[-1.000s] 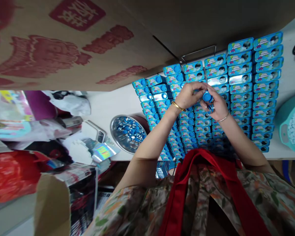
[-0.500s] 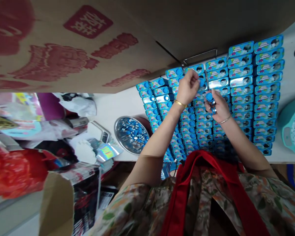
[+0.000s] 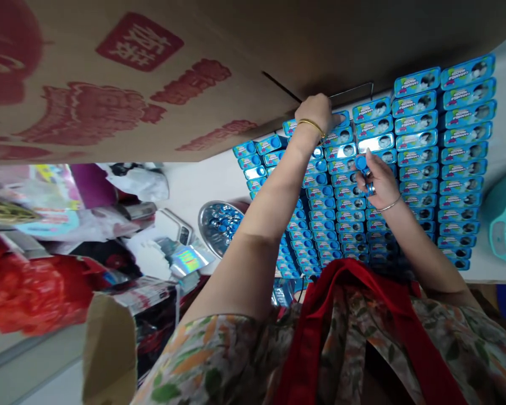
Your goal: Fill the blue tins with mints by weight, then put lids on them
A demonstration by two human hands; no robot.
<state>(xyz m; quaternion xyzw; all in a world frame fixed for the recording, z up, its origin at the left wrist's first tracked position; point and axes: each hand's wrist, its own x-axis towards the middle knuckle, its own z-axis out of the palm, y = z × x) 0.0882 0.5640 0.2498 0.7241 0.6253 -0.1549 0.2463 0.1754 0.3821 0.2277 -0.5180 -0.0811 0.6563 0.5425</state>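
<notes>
Rows of small blue tins (image 3: 421, 163) cover the white table in front of me. My left hand (image 3: 318, 109) reaches to the far end of the rows, its fingers curled down onto a blue tin (image 3: 339, 120) beside a wire handle (image 3: 352, 90). My right hand (image 3: 373, 177) hovers over the middle rows, fingers pinched on several small blue round caps (image 3: 361, 163). Both wrists wear thin bangles.
A metal dish (image 3: 219, 225) of blue caps sits at the table's left. A teal basin (image 3: 504, 222) with white pieces is at the right. A big cardboard box (image 3: 130, 79) with red print stands behind the tins. Bags and clutter (image 3: 46, 225) lie to the left.
My left hand left the right hand and stretched away to the far row of tins. The right hand stayed over the middle rows with the caps.
</notes>
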